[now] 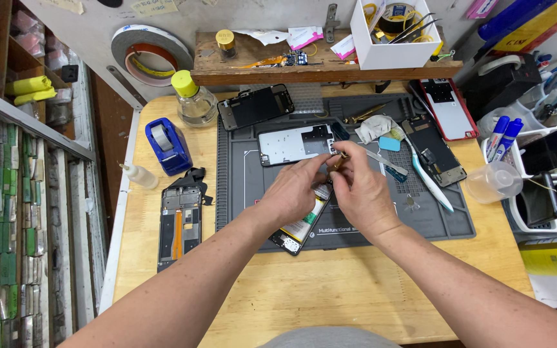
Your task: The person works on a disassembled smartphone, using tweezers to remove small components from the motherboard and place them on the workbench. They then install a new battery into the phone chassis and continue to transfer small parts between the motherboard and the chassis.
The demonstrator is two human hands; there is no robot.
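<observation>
Wooden and pale, the surface (330, 290) is carrying a grey ribbed work mat (433, 222) that is covering most of its far half. Over the middle of that mat the person's left hand (294, 190) and right hand (362, 193) are meeting, thumbs and forefingers drawn together around a small brass-coloured part (339, 161). Both sets of fingers are nearly closed and pinching; whether each hand is gripping the part or one is only steadying it cannot be told. Beneath the hands an opened phone (301, 229) is lying slantwise near the mat's near edge, its insides showing green and yellow.

Judging from this, the chief risk is the tiny piece slipping from the pinch, since it is being held in the air above a crowded mat. It could drop into the opened phone or roll among the loose items. A twist of the wrists could also nudge the silver back plate (294, 143) lying just beyond the fingertips.

Toward the mat's right side a white and teal toothbrush (428, 180) is lying near another phone frame (434, 151). At the surface's left edge a stripped phone chassis (180, 225) is resting, with a blue tape dispenser (167, 145) beyond it. A clear plastic cup (494, 182) is sitting near the right edge.
</observation>
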